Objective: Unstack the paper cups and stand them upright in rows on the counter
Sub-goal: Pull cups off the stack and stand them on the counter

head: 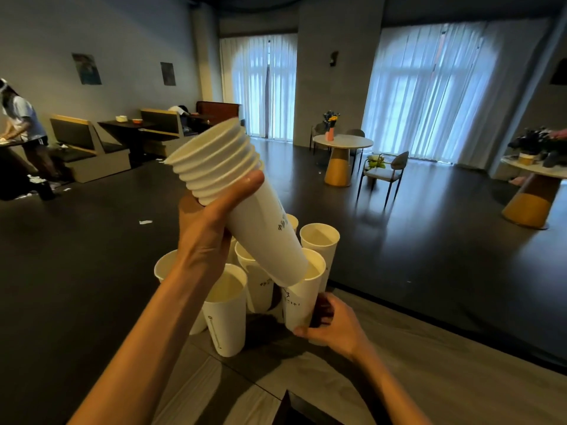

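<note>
My left hand (208,228) grips a stack of several nested white paper cups (233,185), tilted with its rims up to the left and its base down to the right. The base hangs just above a single white cup (302,297) that my right hand (331,326) holds by its lower wall on the grey wood-grain counter (399,363). Several more white cups stand upright in a cluster on the counter, among them one at the front left (225,314), one behind it (259,286) and one at the back right (320,243).
The counter's far edge runs just behind the cups, with a dark floor beyond. A dark notch (294,409) cuts into the counter near me. Round tables (342,142) and chairs (385,173) stand farther off. A person (21,130) bends over a table at far left.
</note>
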`<action>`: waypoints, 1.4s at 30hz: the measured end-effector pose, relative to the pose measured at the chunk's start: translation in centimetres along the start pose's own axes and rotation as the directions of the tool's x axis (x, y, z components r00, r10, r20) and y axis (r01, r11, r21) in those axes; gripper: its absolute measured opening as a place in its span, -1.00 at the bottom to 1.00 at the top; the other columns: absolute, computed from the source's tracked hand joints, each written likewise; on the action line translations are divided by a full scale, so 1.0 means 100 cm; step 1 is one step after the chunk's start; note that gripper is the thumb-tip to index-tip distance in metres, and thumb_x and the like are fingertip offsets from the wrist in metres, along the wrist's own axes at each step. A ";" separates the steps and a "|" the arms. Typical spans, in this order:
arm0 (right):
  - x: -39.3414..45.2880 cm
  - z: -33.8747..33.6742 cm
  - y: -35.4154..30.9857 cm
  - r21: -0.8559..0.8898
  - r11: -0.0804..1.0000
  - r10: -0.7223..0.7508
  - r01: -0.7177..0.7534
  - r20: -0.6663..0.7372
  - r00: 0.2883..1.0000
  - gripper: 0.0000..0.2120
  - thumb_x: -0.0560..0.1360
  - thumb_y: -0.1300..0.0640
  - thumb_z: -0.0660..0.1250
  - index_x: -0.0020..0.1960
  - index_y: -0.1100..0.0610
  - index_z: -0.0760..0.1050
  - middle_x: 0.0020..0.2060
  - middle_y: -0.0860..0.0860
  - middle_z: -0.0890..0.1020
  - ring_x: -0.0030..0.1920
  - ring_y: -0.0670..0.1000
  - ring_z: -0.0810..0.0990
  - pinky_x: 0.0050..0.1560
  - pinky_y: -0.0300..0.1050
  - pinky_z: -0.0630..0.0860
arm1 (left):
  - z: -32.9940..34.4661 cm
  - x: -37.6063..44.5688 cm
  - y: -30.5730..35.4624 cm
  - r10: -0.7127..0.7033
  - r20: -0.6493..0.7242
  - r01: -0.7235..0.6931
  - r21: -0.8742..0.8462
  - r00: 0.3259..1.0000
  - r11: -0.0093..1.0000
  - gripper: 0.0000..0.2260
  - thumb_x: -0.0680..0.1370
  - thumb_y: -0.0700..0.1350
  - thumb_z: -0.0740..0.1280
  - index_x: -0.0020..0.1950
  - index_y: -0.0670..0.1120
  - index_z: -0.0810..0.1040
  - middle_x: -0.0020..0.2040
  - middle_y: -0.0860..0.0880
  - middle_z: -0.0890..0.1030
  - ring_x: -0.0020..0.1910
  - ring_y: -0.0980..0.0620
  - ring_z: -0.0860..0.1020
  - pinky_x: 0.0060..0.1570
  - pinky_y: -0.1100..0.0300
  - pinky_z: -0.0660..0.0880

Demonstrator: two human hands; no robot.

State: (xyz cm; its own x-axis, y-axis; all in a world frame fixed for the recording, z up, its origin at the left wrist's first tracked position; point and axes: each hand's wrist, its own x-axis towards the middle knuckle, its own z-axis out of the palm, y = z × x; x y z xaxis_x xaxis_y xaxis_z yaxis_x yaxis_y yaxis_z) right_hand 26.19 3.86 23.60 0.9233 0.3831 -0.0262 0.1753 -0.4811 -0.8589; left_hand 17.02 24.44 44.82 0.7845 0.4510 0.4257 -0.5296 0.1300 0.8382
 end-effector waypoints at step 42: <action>-0.068 0.041 -0.025 0.156 0.987 0.010 -0.036 0.168 0.986 -0.19 0.16 0.01 0.66 0.27 -0.23 0.30 0.10 -0.32 0.50 0.14 -0.31 0.47 0.15 -0.34 0.42 | 0.004 -0.033 0.023 0.046 0.125 -0.053 0.056 0.991 0.997 -0.21 0.08 0.34 0.59 0.22 0.06 0.50 0.00 0.09 0.68 0.06 0.05 0.67 -0.01 0.07 0.65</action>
State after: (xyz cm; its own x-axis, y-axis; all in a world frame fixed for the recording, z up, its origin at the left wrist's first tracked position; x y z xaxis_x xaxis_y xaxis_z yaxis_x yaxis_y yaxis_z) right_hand 18.11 5.71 23.77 0.8543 0.5057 -0.1201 0.0865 -0.3661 -0.9265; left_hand 13.31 22.85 45.50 0.7937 0.3426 0.5027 -0.5513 0.0559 0.8324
